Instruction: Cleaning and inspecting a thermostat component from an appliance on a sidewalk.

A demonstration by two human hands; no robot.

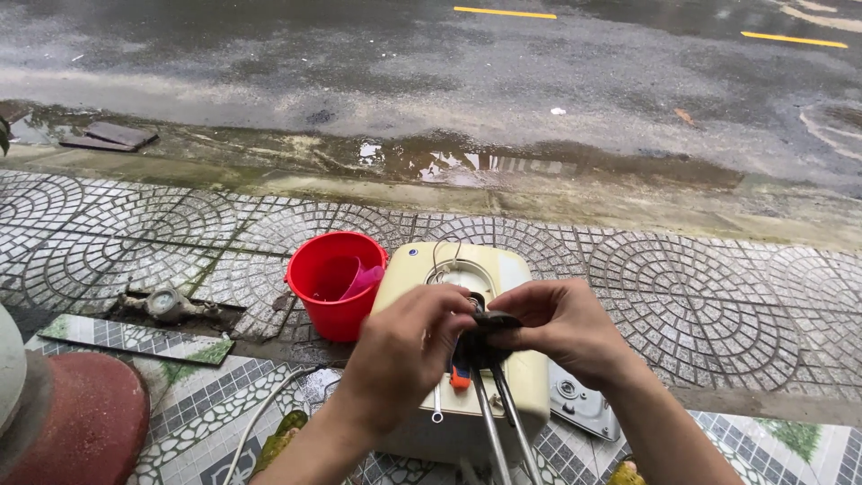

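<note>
While your left hand (404,355) and right hand (557,328) pinch together on a dark, round, grimy flange (489,325), metal rods (503,422) hang from it toward six o'clock. It sits over the round opening of a cream, boxy water heater (516,377) lying on patterned paving (700,296). A red bucket (334,286) stands at nine o'clock, just beside it.

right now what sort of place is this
Probably a roadside pavement outside a building: patterned paving stones, a wet asphalt road with yellow markings and a puddle along the kerb, just beyond the cream water heater being worked on.
</note>
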